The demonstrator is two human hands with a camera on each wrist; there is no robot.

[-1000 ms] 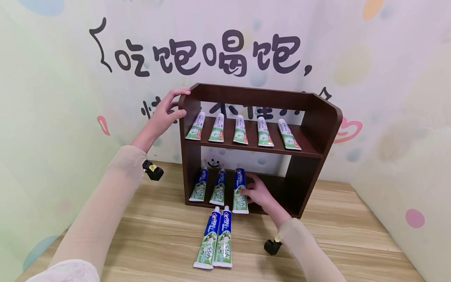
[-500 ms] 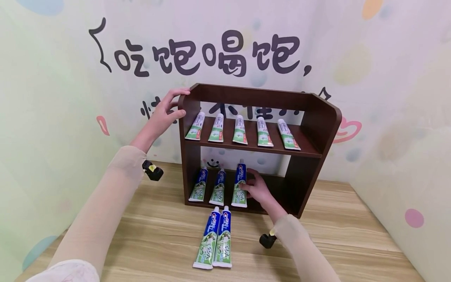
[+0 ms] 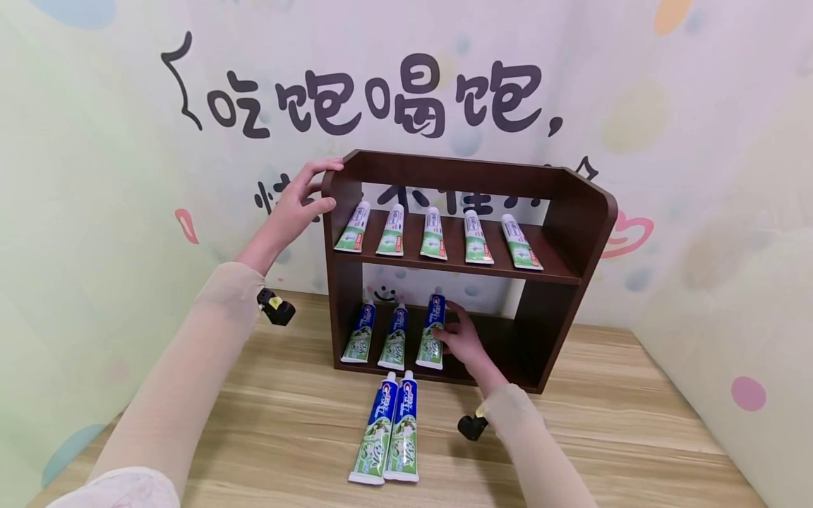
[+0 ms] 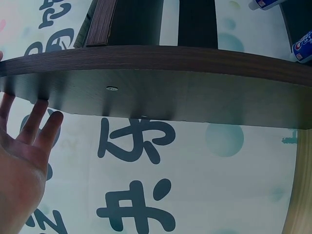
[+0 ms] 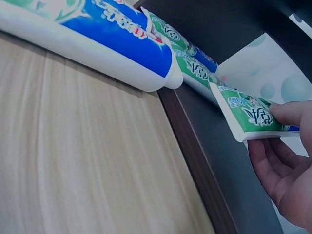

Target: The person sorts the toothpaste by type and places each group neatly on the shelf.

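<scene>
At the upper left of the dark brown shelf (image 3: 457,169), my left hand (image 3: 293,208) rests its fingers against the side panel, one reaching the top edge. In the left wrist view, extended fingers (image 4: 36,122) touch the panel's outer face. My right hand (image 3: 466,342) pinches a blue-and-green toothpaste tube (image 3: 432,346) between thumb and fingers in the lower compartment, cap toward the back. The right wrist view shows this tube's flat white end (image 5: 226,112) tilted above the lower board (image 5: 224,141). Two similar tubes, a left one (image 3: 359,335) and a middle one (image 3: 394,339), lie beside it.
Several smaller white-and-green toothpaste tubes (image 3: 433,234) lie in a row on the upper shelf. Two more blue-and-green tubes (image 3: 403,430) lie side by side on the wooden table (image 3: 286,416), before the shelf. A printed wall (image 3: 444,35) stands behind.
My right hand has shifted the toothpaste tube deeper into the lower compartment, and its bottom end has moved back from the front edge. The left hand stays on the side panel.
</scene>
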